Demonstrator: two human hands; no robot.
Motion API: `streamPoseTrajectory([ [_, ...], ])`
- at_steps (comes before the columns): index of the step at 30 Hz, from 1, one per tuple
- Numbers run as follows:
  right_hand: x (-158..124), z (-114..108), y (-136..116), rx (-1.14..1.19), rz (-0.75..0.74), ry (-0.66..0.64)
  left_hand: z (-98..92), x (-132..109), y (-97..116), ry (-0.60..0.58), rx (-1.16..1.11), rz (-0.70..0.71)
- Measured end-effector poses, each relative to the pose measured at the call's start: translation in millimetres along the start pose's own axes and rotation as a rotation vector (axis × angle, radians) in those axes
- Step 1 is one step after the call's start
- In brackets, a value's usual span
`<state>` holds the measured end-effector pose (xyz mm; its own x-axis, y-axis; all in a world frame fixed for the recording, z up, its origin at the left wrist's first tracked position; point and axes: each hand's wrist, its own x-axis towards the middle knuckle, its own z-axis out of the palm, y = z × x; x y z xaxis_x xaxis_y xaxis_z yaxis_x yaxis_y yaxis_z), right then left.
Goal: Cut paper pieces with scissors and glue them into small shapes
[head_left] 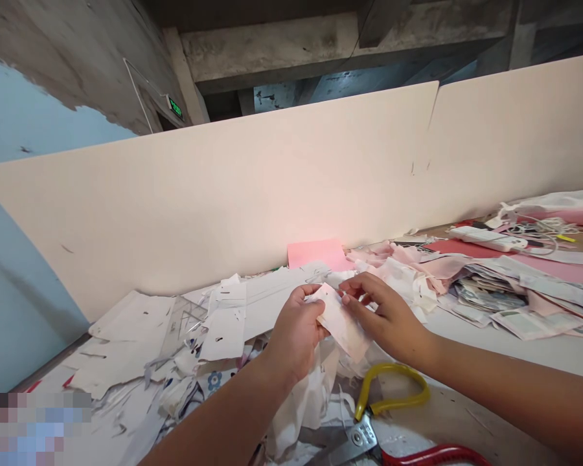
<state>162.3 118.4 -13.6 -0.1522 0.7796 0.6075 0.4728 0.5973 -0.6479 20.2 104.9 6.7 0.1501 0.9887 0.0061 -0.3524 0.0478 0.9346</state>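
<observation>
Both of my hands hold one small pale pink piece of fabric [341, 321] above the table. My left hand [294, 333] pinches its left edge with closed fingers. Gripping its upper right edge, my right hand [386, 317] has the fingers curled over it. Below the hands lies a heap of white cloth scraps [311, 401]. Scissors with one yellow and one red handle [383, 421] rest on the table just under my right wrist.
A tall beige board [272, 188] walls off the table's far side. White paper pattern pieces [136, 336] lie to the left, a pink sheet [315, 252] at the board, and stacked pink and printed fabric pieces [505, 291] to the right, with a white device and cable [495, 239].
</observation>
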Motion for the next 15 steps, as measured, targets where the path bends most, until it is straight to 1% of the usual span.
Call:
streamPoseTrajectory([
  [4,2,2,-2,0.217,0.19,-0.071,-3.4,-1,0,-0.032,0.093,0.014],
  [7,4,3,-1,0.383,0.285,-0.114,-9.7,1,-2,-0.038,0.189,0.031],
  [10,6,4,0,0.519,0.372,-0.177,-16.7,5,-4,-0.072,0.266,0.029],
  [12,6,5,0,0.585,0.412,-0.201,-20.2,8,-6,-0.088,0.311,0.035],
  [15,5,6,-1,0.635,0.396,-0.214,-22.3,10,-8,-0.056,0.347,0.06],
])
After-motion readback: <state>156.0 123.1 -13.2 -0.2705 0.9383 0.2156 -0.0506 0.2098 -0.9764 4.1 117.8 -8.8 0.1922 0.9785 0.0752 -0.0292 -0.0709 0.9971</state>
